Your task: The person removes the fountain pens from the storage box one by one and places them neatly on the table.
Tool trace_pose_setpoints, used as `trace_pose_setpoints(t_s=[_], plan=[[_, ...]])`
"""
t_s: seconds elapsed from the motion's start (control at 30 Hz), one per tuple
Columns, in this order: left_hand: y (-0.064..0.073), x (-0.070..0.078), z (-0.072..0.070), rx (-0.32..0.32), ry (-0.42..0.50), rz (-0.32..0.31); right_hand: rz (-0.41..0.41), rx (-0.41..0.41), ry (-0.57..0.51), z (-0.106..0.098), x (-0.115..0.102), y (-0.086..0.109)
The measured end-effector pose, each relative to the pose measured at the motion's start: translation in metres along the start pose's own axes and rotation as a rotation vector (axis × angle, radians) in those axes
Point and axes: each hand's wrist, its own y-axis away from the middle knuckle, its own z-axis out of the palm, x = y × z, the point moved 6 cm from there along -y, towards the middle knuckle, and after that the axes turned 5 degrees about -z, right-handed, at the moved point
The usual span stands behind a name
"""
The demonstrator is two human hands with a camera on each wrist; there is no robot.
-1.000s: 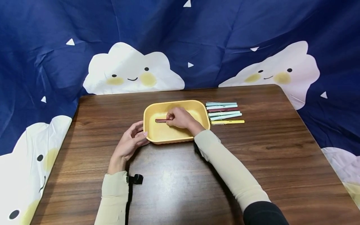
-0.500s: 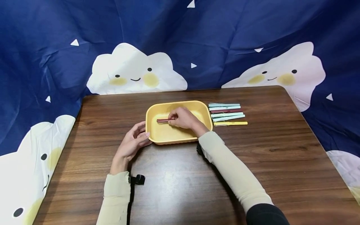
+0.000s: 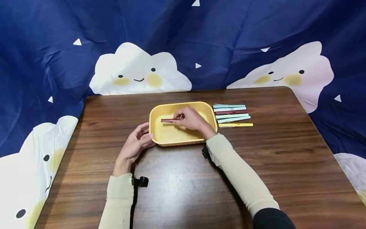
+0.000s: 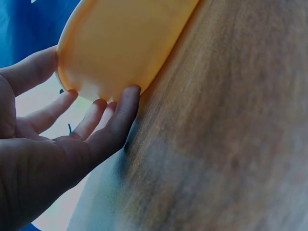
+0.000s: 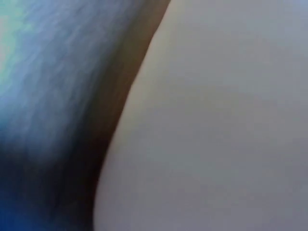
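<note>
A yellow tray with rounded corners stands on the wooden table. My left hand holds its left end, with the thumb at the rim and the fingertips on the outer wall. Inside the tray's outline, my right hand pinches a dark red pen with a metal clip. The pen lies level, its clip end pointing left, and the rest is hidden by the fingers. In the right wrist view only a blurred pale surface and a dark edge show, with neither hand nor pen visible.
Right of the tray, several pens lie side by side: light blue and pale ones, a dark red one and a yellow one. A blue curtain with printed clouds hangs behind the table.
The head view has shifted slightly, so everything appears a little further right. My right hand and the pen have moved slightly toward the tray's far side. The left hand keeps its hold.
</note>
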Motion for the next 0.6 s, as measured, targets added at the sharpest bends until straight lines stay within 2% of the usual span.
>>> trace_pose_setpoints(t_s=[0.37,0.6], plan=[[0.000,0.000,0.001,0.016,0.007,-0.004,-0.041,0.050,-0.025,-0.018,-0.004,0.014],[-0.001,-0.001,0.000,0.011,0.005,-0.005,-0.064,0.086,0.007,-0.027,-0.008,0.021]])
